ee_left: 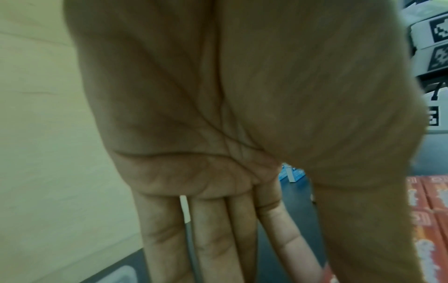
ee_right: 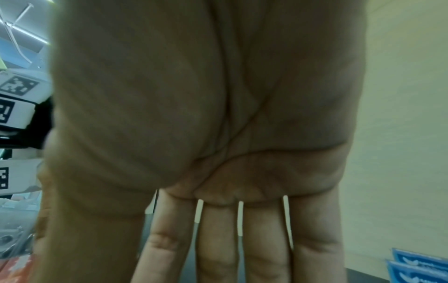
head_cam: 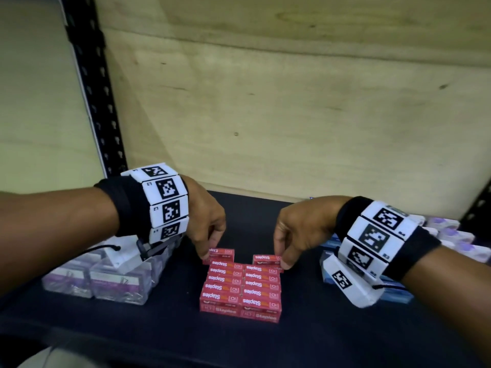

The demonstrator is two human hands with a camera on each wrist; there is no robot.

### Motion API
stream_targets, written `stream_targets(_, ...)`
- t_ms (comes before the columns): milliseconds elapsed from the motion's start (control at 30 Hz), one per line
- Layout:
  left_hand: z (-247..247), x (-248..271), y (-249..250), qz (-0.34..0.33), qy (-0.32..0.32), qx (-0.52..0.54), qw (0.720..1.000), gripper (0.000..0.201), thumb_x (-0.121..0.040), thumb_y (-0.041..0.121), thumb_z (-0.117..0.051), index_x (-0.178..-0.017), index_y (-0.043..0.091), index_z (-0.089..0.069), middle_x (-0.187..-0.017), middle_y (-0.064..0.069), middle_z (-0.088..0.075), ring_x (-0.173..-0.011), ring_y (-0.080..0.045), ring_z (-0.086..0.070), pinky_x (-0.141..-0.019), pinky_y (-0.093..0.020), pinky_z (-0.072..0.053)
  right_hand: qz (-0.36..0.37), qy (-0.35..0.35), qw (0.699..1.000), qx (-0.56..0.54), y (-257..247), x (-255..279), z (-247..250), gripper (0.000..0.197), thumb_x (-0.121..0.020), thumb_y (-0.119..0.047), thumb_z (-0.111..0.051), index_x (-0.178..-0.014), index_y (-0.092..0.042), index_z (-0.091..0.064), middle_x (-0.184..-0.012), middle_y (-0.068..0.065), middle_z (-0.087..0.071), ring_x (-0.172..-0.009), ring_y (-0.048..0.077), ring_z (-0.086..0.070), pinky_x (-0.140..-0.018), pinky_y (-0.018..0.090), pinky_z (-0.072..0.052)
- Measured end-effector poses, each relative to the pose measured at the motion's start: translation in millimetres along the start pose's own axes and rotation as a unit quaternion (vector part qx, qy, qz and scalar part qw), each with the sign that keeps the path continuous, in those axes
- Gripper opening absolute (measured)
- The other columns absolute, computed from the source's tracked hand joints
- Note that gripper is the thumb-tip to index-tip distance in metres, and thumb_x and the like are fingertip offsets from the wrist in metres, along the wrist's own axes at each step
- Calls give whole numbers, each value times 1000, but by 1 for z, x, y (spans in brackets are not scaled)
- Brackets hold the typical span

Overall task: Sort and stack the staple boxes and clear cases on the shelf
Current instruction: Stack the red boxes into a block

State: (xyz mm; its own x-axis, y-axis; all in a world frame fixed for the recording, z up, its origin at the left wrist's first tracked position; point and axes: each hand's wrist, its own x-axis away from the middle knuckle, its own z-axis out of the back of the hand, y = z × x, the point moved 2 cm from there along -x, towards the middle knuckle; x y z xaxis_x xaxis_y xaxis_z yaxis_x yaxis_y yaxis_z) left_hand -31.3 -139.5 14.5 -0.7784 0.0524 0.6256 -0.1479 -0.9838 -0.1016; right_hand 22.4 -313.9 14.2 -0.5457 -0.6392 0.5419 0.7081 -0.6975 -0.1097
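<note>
Red staple boxes (head_cam: 240, 288) lie in two side-by-side columns on the dark shelf (head_cam: 292, 341). At the far end of the left column my left hand (head_cam: 210, 251) pinches one red staple box (head_cam: 221, 254) between thumb and fingers. My right hand (head_cam: 282, 258) pinches another red staple box (head_cam: 265, 258) at the far end of the right column. Clear cases (head_cam: 117, 282) with purple labels stand to the left, under my left wrist. In both wrist views a palm (ee_left: 218, 114) (ee_right: 218, 114) fills the picture, with the fingers pointing down. Red boxes (ee_left: 426, 220) show at the left wrist view's right edge.
Blue boxes (head_cam: 329, 245) (ee_right: 421, 268) lie right of the red stack, partly under my right wrist. More clear cases with purple contents (head_cam: 451, 235) sit at the far right. A plywood back wall (head_cam: 292, 115) and a black shelf upright (head_cam: 93, 88) bound the space.
</note>
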Motion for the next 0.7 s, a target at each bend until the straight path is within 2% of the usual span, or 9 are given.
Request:
stream_targets(67, -2, 2, 1, -3, -7, -8, 1000, 33, -80, 41, -76, -109, 28, -66, -105, 10, -68, -85, -3, -59, -73, -21, -48, 2, -12, 1000, 4, 0, 4, -2, 20, -80, -33, -79, -99, -27, -78, -85, -19, -71, -89, -2, -61, -101, 33, -48)
stream_targets(200, -4, 7, 3, -19, -40, 8, 999, 42, -81, 21, -76, -119, 28, -60, -109, 6, -67, -88, -7, -58, -79, -28, -49, 7, -33, 999, 3, 0, 7, -4, 25, -80, -29, -80, -104, -30, -76, -87, -20, -69, -95, 2, -62, -102, 35, -47)
stream_targets(267, -3, 9, 4, -29, -39, 5, 999, 42, -84, 17, -73, -120, 30, -57, -113, 6, -66, -89, -7, -58, -81, -29, -50, 7, -39, 999, 10, -1, 8, -3, 31, -80, -25, -80, -110, -32, -74, -89, -21, -65, -94, 3, -60, -102, 35, -47)
stream_targets(333, -3, 9, 6, -37, -36, 1, 999, 39, -86, 18, -70, -120, 32, -57, -116, 5, -65, -92, -8, -57, -83, -30, -49, 9, -42, 999, 13, -1, 7, -3, 33, -81, -23, -79, -113, -31, -72, -90, -21, -63, -93, 3, -59, -101, 35, -47)
stream_targets(433, -5, 10, 7, -42, -35, -7, 998, 36, -89, 23, -68, -120, 37, -56, -116, 8, -63, -99, -11, -59, -88, -33, -49, 18, -43, 999, 7, 1, 5, -5, 32, -82, -22, -78, -112, -30, -71, -96, -16, -69, -96, 6, -63, -101, 36, -49)
stream_targets(600, -6, 11, 8, -61, -32, -12, 998, 34, -91, 28, -66, -121, 40, -54, -106, 11, -62, -101, -12, -58, -94, -37, -49, 32, -44, 998, -14, 1, 4, -6, 27, -84, -24, -77, -109, -31, -72, -102, -13, -72, -100, 6, -65, -102, 39, -49)
stream_targets(700, -6, 11, 8, -63, -39, -11, 997, 34, -92, 30, -65, -122, 41, -53, -115, 5, -63, -108, -16, -58, -94, -38, -48, 38, -42, 998, -17, 1, 3, -7, 27, -84, -26, -77, -109, -32, -71, -102, -14, -72, -100, 6, -64, -103, 40, -47)
